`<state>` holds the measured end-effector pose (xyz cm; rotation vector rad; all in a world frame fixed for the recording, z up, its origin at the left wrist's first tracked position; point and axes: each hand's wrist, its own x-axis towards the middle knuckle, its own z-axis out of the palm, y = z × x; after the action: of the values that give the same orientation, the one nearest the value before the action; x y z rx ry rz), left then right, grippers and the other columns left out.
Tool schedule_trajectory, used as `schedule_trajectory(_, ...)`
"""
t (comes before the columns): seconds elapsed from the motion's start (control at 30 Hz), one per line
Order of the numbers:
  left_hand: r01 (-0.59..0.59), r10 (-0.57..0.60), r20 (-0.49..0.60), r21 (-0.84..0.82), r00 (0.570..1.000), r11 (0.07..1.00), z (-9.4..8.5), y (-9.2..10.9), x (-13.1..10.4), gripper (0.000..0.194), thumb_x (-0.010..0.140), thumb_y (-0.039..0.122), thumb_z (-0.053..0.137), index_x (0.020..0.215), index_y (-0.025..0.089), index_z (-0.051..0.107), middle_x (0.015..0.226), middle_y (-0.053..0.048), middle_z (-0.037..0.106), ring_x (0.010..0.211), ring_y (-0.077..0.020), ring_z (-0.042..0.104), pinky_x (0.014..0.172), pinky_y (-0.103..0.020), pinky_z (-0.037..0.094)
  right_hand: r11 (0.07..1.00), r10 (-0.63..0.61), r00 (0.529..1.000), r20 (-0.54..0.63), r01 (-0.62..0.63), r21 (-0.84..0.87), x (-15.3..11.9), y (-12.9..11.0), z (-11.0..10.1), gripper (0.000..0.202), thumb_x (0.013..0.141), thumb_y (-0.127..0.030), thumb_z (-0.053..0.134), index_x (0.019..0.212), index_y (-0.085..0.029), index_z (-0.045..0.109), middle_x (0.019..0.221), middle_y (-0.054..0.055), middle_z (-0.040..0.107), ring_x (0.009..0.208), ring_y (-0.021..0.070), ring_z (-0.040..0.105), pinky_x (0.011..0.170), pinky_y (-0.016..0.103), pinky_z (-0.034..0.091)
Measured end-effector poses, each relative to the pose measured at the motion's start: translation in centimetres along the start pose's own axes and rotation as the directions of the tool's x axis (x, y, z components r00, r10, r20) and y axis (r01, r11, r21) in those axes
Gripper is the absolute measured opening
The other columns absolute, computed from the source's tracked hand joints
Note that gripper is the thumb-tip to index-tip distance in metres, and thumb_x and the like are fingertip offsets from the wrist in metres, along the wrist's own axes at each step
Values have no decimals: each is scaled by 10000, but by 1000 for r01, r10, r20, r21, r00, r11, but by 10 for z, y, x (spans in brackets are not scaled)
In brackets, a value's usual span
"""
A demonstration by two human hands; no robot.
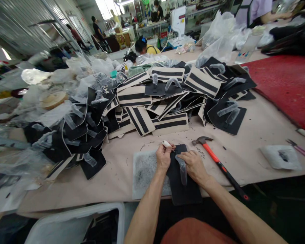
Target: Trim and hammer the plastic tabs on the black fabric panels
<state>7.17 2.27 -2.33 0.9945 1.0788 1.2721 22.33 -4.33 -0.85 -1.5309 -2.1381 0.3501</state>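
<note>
A black panel lies at the table's front edge, partly over a scuffed whitish board. My left hand is closed round a small white-handled awl, whose thin tip points at the panel's upper part. With closed fingers, my right hand grips the upper end of a plastic-wrapped strap lying along the panel. To the right of that hand rests a claw hammer with a red and black handle, and small dark bits are scattered near its head.
Behind my hands spreads a heap of black and beige panels with wrapped straps. A whitish block and purple-handled pliers lie at right. A white bin stands below left. Several people are farther back.
</note>
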Motion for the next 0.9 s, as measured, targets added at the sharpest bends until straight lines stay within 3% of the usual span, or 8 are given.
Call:
schedule_trajectory(0.2, -9, 0, 103, 86, 995, 996, 2, 6, 1, 347, 825, 441, 715, 998, 152, 633, 936, -91, 750, 859, -226, 735, 824, -349, 576, 995, 80, 995, -52, -77, 56, -9, 1, 9, 349, 949, -127, 489, 1201, -264, 687, 1171, 42, 672, 937, 219, 518, 844, 368, 366)
schedule_trajectory(0.47, -11, -3, 118, 116, 993, 993, 0, 5, 2, 377, 838, 486, 689, 1007, 154, 629, 932, -81, 743, 874, -226, 730, 830, -354, 573, 990, 84, 994, -69, -75, 122, -10, 8, 17, 338, 974, -160, 473, 1211, -268, 688, 1126, 58, 672, 903, 209, 525, 815, 354, 394)
schedule_trajectory(0.63, -34, 13, 129, 160, 992, 987, 0, 5, 3, 292, 866, 414, 655, 1008, 161, 622, 925, -71, 744, 875, -218, 730, 823, -341, 571, 989, 85, 992, -92, -72, 128, -10, 5, 18, 313, 978, -183, 470, 1182, -257, 697, 1121, 66, 671, 933, 221, 539, 837, 371, 417)
schedule_trajectory(0.8, -201, 143, 182, 358, 973, 912, 2, 7, -2, 161, 907, 303, 577, 996, 181, 633, 912, -54, 741, 867, -190, 710, 829, -311, 544, 984, 80, 993, -89, -65, 168, -11, 0, 9, 317, 964, -163, 442, 1147, -225, 693, 1144, 77, 666, 975, 224, 563, 865, 376, 458)
schedule_trajectory(0.9, -308, 210, 247, 479, 946, 822, 3, 9, -5, 125, 900, 248, 561, 976, 189, 642, 915, -54, 738, 850, -183, 690, 801, -292, 523, 985, 151, 975, -165, -134, 110, -21, 13, -9, 306, 937, -165, 450, 1150, -198, 667, 1198, 98, 639, 1073, 246, 555, 945, 399, 454)
